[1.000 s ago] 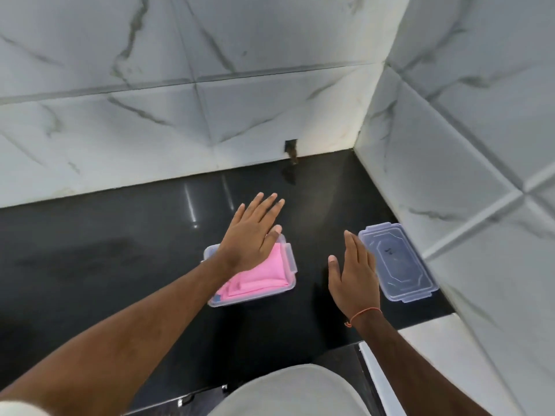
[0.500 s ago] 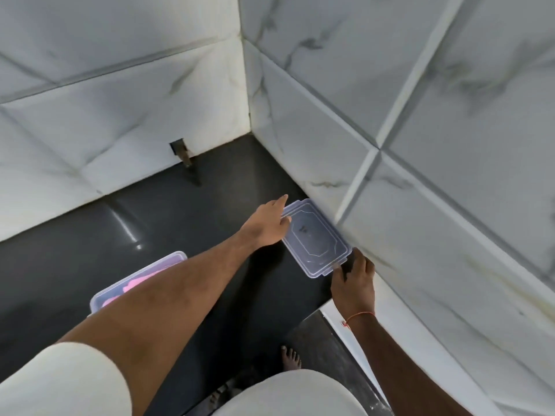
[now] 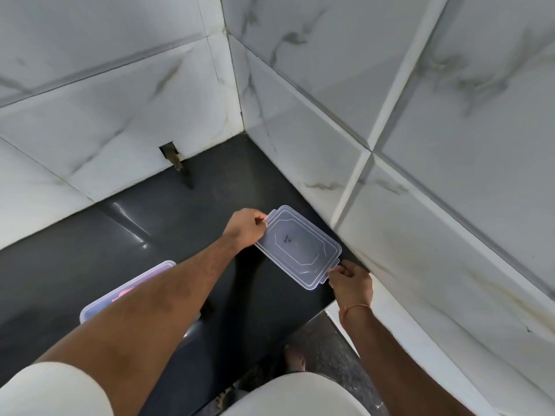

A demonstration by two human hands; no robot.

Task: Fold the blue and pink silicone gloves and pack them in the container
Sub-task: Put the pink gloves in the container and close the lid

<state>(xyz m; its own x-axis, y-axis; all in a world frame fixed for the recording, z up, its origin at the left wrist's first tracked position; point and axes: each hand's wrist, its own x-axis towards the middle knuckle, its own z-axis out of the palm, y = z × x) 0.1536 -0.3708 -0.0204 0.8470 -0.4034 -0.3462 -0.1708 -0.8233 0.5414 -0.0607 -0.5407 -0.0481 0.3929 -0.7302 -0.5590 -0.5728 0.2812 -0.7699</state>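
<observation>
A clear plastic lid (image 3: pixel 300 247) is held tilted just above the black counter (image 3: pixel 90 250), close to the right wall. My left hand (image 3: pixel 246 228) pinches its far left tab. My right hand (image 3: pixel 350 279) pinches the tab on its near end. The clear container (image 3: pixel 99 304) sits at the lower left, mostly hidden behind my left forearm. A strip of pink glove (image 3: pixel 121 294) shows inside it. The blue glove is not visible.
White marble-tiled walls meet in a corner (image 3: pixel 237 115) behind the counter, and the right wall runs right beside the lid. A small dark notch (image 3: pixel 171 153) sits at the back wall's base. The counter's front edge (image 3: pixel 300 325) drops to the floor.
My left hand left the container and crossed right to the lid. Both hands went from reaching to pinching the lid's tabs, and the lid lifted off the counter. The camera turned right.
</observation>
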